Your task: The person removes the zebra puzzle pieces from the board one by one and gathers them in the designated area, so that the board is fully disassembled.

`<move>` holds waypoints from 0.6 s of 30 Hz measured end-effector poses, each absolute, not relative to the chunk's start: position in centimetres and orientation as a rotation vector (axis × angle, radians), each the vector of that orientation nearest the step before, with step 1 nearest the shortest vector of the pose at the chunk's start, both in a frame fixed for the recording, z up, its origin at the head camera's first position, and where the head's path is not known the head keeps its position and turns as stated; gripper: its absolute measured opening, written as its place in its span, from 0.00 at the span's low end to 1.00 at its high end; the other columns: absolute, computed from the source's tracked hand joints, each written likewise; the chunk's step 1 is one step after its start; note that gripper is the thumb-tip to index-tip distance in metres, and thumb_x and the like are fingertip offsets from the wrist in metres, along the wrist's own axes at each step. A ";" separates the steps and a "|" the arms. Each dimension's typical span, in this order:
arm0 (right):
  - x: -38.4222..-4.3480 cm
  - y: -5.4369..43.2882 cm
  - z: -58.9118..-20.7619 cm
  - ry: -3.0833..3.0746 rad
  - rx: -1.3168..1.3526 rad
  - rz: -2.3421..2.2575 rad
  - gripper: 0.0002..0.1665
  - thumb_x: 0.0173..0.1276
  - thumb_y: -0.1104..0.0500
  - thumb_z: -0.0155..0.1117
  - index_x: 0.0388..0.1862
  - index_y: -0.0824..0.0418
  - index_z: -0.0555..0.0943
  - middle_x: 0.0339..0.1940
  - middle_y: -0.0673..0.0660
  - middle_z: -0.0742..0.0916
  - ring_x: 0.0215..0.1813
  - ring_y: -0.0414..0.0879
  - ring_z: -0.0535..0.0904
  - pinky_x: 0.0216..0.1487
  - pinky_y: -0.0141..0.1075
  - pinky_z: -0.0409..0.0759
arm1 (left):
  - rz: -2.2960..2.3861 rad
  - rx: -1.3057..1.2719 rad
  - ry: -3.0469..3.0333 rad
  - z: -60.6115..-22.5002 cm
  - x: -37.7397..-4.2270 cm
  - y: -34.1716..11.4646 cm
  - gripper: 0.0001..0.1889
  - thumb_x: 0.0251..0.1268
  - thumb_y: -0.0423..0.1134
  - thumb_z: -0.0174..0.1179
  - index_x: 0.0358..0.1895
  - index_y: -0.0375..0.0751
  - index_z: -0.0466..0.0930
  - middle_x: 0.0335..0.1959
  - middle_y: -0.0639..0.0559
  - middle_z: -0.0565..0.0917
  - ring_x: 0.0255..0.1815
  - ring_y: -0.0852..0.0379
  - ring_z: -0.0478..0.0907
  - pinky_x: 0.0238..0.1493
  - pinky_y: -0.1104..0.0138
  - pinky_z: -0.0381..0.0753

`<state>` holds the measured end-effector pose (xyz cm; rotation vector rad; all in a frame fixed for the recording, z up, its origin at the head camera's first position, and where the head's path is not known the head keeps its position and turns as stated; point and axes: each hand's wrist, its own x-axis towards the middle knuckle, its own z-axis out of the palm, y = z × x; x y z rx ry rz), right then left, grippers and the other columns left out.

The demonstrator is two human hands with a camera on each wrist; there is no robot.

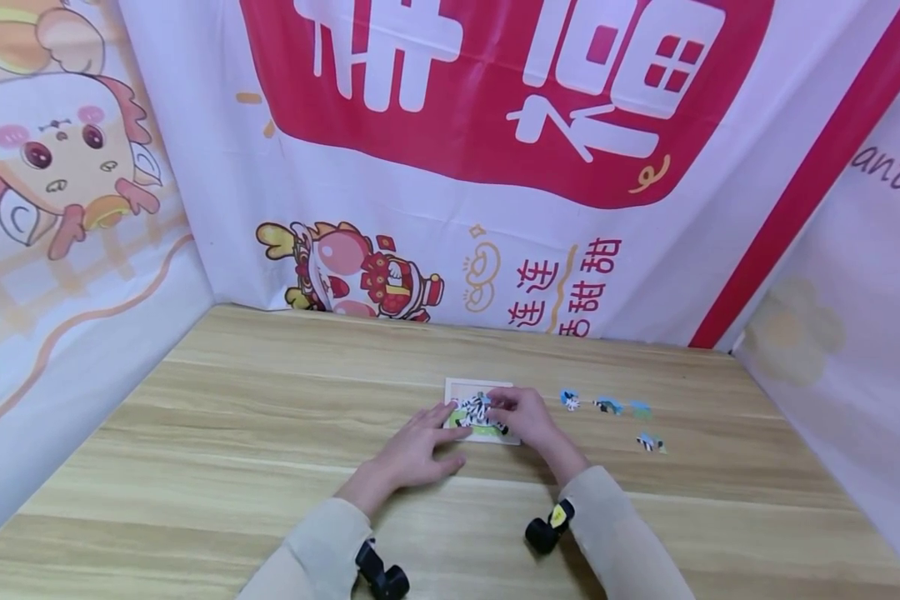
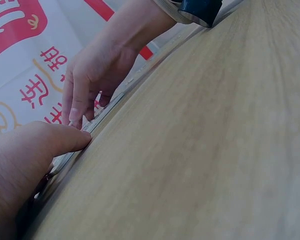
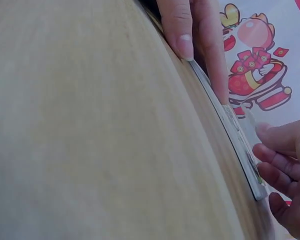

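A small puzzle tray (image 1: 447, 390) with a pale rim lies flat on the table, holding a partly assembled zebra picture (image 1: 474, 410) on green. My left hand (image 1: 417, 451) rests at its left side, fingers extended over the rim and the picture. Over the tray's right part, my right hand (image 1: 531, 417) pinches a thin puzzle piece (image 3: 249, 116) between thumb and fingers, tilted up from the tray. Its printed face is mostly hidden by the fingers. In the left wrist view, the left thumb (image 2: 70, 139) lies along the tray's near edge.
Several loose puzzle pieces lie right of the tray, among them a zebra-head piece (image 1: 570, 400), a blue-green piece (image 1: 641, 409) and a striped piece (image 1: 650, 442). The wooden table (image 1: 270, 392) ends at a printed cloth (image 1: 450, 242) behind, with cloths at both sides.
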<state>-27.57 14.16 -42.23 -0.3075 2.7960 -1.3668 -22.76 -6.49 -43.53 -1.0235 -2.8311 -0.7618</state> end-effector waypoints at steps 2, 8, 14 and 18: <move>-27.5 14.3 -42.0 2.764 -0.293 -1.424 0.17 0.49 0.62 0.66 0.42 0.59 0.80 0.30 0.50 0.81 0.33 0.43 0.74 0.35 0.34 0.74 | -0.760 -1.023 -2.832 -43.6 -22.8 -6.6 0.24 0.57 0.55 0.49 0.57 0.55 0.68 0.66 0.45 0.51 0.65 0.48 0.45 0.62 0.55 0.44; -27.1 15.4 -40.7 2.715 -0.330 -1.521 0.16 0.49 0.62 0.67 0.40 0.59 0.81 0.31 0.51 0.82 0.35 0.45 0.74 0.35 0.36 0.74 | -0.753 -1.025 -2.823 -43.7 -22.8 -6.6 0.24 0.57 0.56 0.49 0.58 0.55 0.68 0.66 0.45 0.52 0.65 0.48 0.46 0.61 0.55 0.45; -26.5 17.2 -39.3 2.691 -0.263 -1.522 0.17 0.51 0.59 0.66 0.42 0.55 0.80 0.35 0.50 0.82 0.38 0.46 0.73 0.38 0.38 0.72 | -0.756 -1.033 -2.796 -43.7 -22.8 -6.6 0.24 0.56 0.54 0.51 0.56 0.54 0.69 0.65 0.44 0.53 0.64 0.48 0.47 0.61 0.55 0.46; -26.2 18.8 -38.7 2.706 -0.256 -1.501 0.17 0.51 0.57 0.66 0.43 0.55 0.80 0.36 0.50 0.82 0.39 0.46 0.73 0.39 0.38 0.71 | -0.758 -1.040 -2.785 -43.8 -22.8 -6.5 0.23 0.56 0.53 0.52 0.56 0.52 0.70 0.65 0.44 0.54 0.64 0.47 0.48 0.61 0.55 0.47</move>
